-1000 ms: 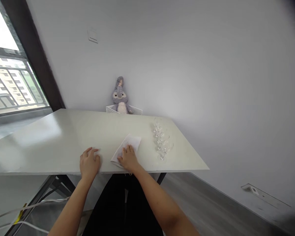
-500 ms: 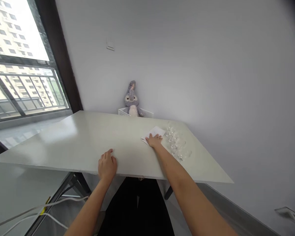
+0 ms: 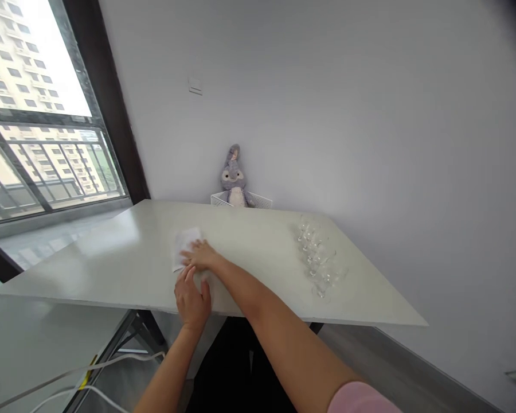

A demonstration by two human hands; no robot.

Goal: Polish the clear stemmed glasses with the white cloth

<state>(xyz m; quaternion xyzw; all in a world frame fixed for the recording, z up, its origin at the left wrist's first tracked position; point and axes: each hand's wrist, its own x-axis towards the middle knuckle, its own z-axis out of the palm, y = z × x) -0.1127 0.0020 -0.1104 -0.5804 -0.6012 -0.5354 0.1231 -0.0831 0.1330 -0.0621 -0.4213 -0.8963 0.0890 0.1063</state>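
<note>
Spread out with its fingers apart, my right hand lies flat on the near right part of a thin white folded sheet, which could be cloth or paper. The sheet rests on the pale tabletop. My left hand is at the table's front edge, just below the right one. Its fingers are loosely bent, the thumb stands apart, and nothing is in it. Its fingertips come very close to my right hand; whether they touch I cannot tell.
Several clear stemmed glasses stand in a row at the table's right side. Behind the far edge, a grey plush toy sits in a white basket. White cables hang at lower left. A window is at left.
My right hand has slid the white sheet leftward across the table, away from the glasses and over to my left hand. The view has shifted slightly.
</note>
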